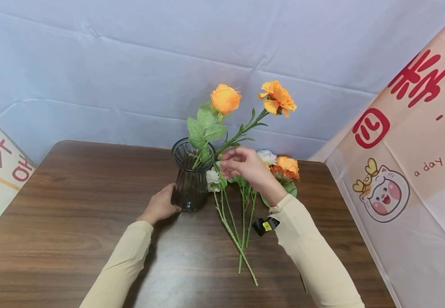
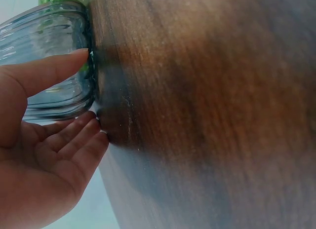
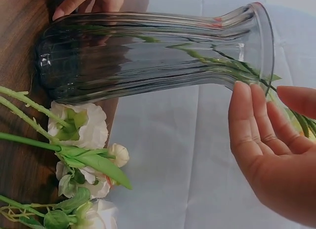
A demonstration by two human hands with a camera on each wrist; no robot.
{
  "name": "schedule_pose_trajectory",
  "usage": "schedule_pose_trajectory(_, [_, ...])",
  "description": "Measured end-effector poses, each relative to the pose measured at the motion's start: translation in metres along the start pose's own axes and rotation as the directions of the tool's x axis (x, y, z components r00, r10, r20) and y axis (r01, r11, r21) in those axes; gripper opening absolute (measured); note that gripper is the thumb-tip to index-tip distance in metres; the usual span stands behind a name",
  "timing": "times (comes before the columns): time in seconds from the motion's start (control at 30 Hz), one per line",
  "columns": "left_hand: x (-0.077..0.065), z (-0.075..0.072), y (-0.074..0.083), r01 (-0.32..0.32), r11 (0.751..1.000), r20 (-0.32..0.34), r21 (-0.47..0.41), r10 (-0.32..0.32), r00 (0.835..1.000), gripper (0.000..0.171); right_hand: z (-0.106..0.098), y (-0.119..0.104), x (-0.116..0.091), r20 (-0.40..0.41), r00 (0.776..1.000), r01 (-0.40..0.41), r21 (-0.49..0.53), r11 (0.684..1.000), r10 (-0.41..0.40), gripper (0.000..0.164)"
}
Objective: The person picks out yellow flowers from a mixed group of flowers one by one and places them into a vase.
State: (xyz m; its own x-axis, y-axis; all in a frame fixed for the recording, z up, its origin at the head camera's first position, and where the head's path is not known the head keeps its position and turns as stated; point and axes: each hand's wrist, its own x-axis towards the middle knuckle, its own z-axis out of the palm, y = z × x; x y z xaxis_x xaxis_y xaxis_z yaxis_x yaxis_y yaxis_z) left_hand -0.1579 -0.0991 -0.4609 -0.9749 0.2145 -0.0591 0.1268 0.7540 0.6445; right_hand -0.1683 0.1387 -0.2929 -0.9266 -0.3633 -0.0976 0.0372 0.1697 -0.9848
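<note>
One flower [image 1: 278, 99], tilted toward two o'clock, risked slumping: my right hand [image 1: 248, 170] hung loose, left hand [image 1: 161, 204] gripping the vase [image 1: 190, 190].

Pale cream left sleeve [image 1: 120, 261] and right sleeve [image 1: 316, 256], long, plain and softly creased; at the right cuff [image 1: 281, 205], a small black camera [image 1: 259, 227] bearing a yellow label [image 1: 267, 226]
</note>
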Motion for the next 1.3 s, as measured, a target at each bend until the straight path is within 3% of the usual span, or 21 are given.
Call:
schedule_pose_trajectory(0.73, [-0.001, -0.001, 0.001, 0.000, 1.000, 0.004, -0.003, 0.000, 1.000, 0.073, -0.047, 0.012, -0.032, -0.048, 0.999, -0.005, -0.035, 0.999, 0.004, 0.012])
schedule_pose_trajectory(1.1, [-0.001, -0.001, 0.003, 0.016, 1.000, 0.012, -0.004, -0.016, 1.000, 0.074, -0.077, 0.030, -0.050, -0.158, 0.983, -0.107, -0.043, 0.993, 0.099, 0.018])
schedule_pose_trajectory(1.3, [-0.002, -0.001, 0.003, 0.017, 1.000, 0.006, -0.003, -0.017, 1.000, 0.072, -0.092, 0.041, -0.061, -0.178, 0.978, -0.110, -0.002, 0.994, 0.108, 0.012])
